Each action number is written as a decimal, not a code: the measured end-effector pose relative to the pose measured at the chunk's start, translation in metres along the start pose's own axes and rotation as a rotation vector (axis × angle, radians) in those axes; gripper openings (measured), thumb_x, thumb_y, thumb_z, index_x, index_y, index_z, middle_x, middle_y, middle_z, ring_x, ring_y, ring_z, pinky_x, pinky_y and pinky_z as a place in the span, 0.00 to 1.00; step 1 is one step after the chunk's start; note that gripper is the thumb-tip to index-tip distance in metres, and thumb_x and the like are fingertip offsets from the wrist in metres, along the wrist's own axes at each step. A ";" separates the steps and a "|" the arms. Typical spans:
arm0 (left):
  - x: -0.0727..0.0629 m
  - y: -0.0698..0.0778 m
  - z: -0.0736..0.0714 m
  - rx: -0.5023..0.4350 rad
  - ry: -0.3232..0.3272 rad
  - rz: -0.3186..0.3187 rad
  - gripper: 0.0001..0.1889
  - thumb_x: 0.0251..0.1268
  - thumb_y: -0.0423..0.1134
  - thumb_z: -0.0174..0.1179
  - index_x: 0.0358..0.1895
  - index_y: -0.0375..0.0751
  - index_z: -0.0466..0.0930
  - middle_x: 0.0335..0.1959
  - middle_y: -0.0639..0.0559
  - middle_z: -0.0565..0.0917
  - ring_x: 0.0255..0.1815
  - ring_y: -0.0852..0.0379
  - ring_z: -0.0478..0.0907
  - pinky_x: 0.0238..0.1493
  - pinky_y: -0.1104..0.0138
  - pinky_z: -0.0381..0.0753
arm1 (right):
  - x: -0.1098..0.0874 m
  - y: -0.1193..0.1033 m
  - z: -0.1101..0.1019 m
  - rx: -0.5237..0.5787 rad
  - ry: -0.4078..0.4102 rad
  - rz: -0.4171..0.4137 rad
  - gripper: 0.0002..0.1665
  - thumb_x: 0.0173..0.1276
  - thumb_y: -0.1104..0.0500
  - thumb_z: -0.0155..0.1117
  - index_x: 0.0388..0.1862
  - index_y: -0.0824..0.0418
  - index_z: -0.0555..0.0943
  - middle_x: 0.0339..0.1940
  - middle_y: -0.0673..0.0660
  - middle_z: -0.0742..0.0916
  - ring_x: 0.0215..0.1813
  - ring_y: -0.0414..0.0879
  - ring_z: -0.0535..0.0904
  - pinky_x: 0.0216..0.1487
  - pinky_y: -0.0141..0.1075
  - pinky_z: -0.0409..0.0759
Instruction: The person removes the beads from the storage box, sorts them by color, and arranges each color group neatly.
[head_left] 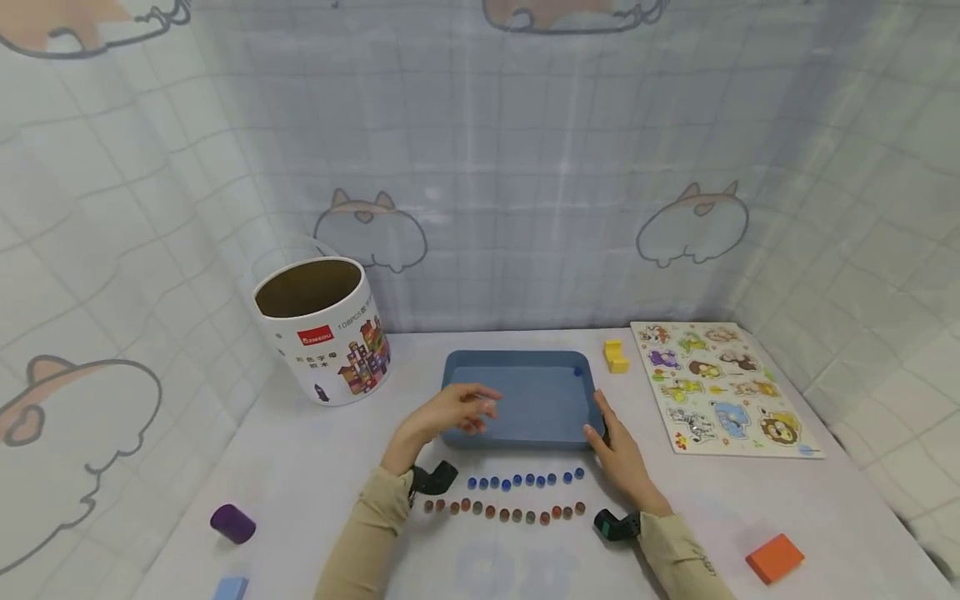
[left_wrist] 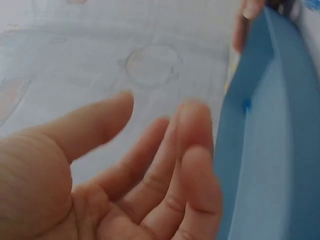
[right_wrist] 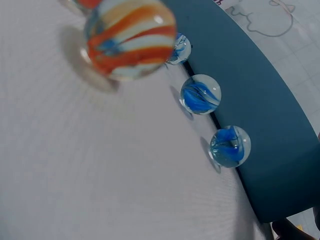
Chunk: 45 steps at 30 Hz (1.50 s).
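Note:
A shallow blue tray (head_left: 517, 443) lies on the table with a single blue marble (head_left: 577, 372) near its far right corner. My left hand (head_left: 453, 408) hovers over the tray's left side, fingers loosely bent; the left wrist view shows nothing between thumb and fingertips. At the tray's right end, my right hand (head_left: 621, 454) touches the side with fairly straight fingers and the thumb near the front corner. In front of the tray runs a row of clear marbles with blue swirls (right_wrist: 201, 94). Nearer me is a second row of marbles with orange-red swirls (right_wrist: 131, 40).
A large white bucket (head_left: 337, 350) stands at back left. Toward the right are a yellow block (head_left: 616, 357) and an animal puzzle board (head_left: 720, 392). Nearer me lie a purple cylinder (head_left: 233, 523), a light blue block (head_left: 230, 588) and an orange block (head_left: 776, 558).

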<state>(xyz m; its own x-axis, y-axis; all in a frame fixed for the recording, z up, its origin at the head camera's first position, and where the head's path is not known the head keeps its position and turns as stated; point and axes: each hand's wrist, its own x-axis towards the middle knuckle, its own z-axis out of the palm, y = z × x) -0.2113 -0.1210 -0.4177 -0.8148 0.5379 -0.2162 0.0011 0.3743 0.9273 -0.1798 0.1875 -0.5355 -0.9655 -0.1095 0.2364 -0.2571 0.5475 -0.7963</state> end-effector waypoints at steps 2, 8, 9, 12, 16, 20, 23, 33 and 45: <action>0.028 0.010 0.009 -0.032 -0.013 -0.003 0.23 0.76 0.42 0.51 0.68 0.34 0.67 0.53 0.35 0.81 0.40 0.46 0.84 0.48 0.50 0.81 | 0.000 0.000 0.000 0.003 0.004 0.003 0.39 0.76 0.50 0.52 0.79 0.59 0.51 0.79 0.64 0.57 0.78 0.64 0.54 0.74 0.58 0.52; 0.106 0.020 0.036 -0.191 -0.003 -0.089 0.26 0.76 0.43 0.50 0.71 0.36 0.63 0.59 0.36 0.79 0.50 0.41 0.82 0.55 0.52 0.79 | 0.002 0.000 0.001 0.018 0.008 0.002 0.39 0.76 0.50 0.52 0.79 0.57 0.51 0.79 0.63 0.57 0.78 0.63 0.54 0.74 0.59 0.53; 0.116 0.019 0.041 -0.232 0.008 -0.117 0.26 0.76 0.43 0.50 0.71 0.35 0.63 0.60 0.36 0.78 0.48 0.43 0.82 0.54 0.55 0.80 | 0.002 0.001 0.001 0.016 0.009 0.001 0.39 0.76 0.50 0.52 0.79 0.57 0.51 0.79 0.63 0.58 0.78 0.63 0.54 0.74 0.58 0.53; 0.143 0.013 0.053 -0.340 0.050 -0.197 0.26 0.76 0.41 0.49 0.72 0.33 0.61 0.61 0.36 0.77 0.45 0.50 0.83 0.47 0.64 0.81 | 0.002 0.001 0.001 0.008 0.012 0.000 0.39 0.76 0.50 0.52 0.79 0.57 0.51 0.79 0.62 0.58 0.77 0.63 0.55 0.74 0.58 0.54; 0.164 0.007 0.065 -0.443 0.105 -0.271 0.25 0.76 0.38 0.48 0.71 0.32 0.62 0.62 0.34 0.76 0.48 0.50 0.83 0.43 0.68 0.81 | 0.000 0.001 0.000 0.015 0.023 0.000 0.39 0.76 0.50 0.53 0.79 0.58 0.51 0.79 0.63 0.58 0.77 0.63 0.55 0.73 0.58 0.54; 0.171 0.004 0.071 -0.495 0.152 -0.298 0.25 0.77 0.38 0.47 0.70 0.28 0.62 0.61 0.33 0.77 0.55 0.45 0.81 0.47 0.66 0.82 | -0.001 -0.001 0.001 0.020 0.023 -0.008 0.39 0.76 0.51 0.53 0.79 0.59 0.52 0.79 0.63 0.58 0.77 0.63 0.55 0.73 0.59 0.54; 0.174 0.005 0.076 -0.528 0.174 -0.296 0.25 0.77 0.37 0.46 0.70 0.26 0.61 0.61 0.33 0.77 0.58 0.42 0.80 0.53 0.63 0.81 | -0.001 0.000 0.002 0.020 0.029 -0.021 0.38 0.76 0.52 0.53 0.78 0.59 0.53 0.78 0.63 0.59 0.77 0.63 0.56 0.73 0.58 0.55; 0.172 0.008 0.093 -0.469 0.158 -0.338 0.18 0.70 0.29 0.55 0.59 0.24 0.74 0.53 0.32 0.82 0.54 0.42 0.82 0.52 0.62 0.83 | -0.003 0.001 0.003 0.004 0.041 -0.019 0.37 0.76 0.51 0.53 0.78 0.59 0.54 0.78 0.64 0.61 0.76 0.63 0.58 0.72 0.59 0.57; 0.149 0.011 0.072 -0.421 0.081 -0.251 0.19 0.63 0.36 0.65 0.54 0.28 0.80 0.48 0.36 0.85 0.39 0.52 0.87 0.49 0.64 0.84 | -0.002 -0.002 0.000 0.006 0.021 -0.006 0.38 0.77 0.50 0.51 0.78 0.60 0.53 0.78 0.64 0.59 0.77 0.64 0.55 0.73 0.59 0.54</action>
<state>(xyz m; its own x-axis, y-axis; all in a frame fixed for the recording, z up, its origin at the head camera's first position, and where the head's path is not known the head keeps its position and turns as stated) -0.2911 0.0183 -0.4616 -0.8026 0.4034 -0.4394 -0.4214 0.1378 0.8963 -0.1768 0.1868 -0.5341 -0.9630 -0.0953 0.2523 -0.2628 0.5420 -0.7983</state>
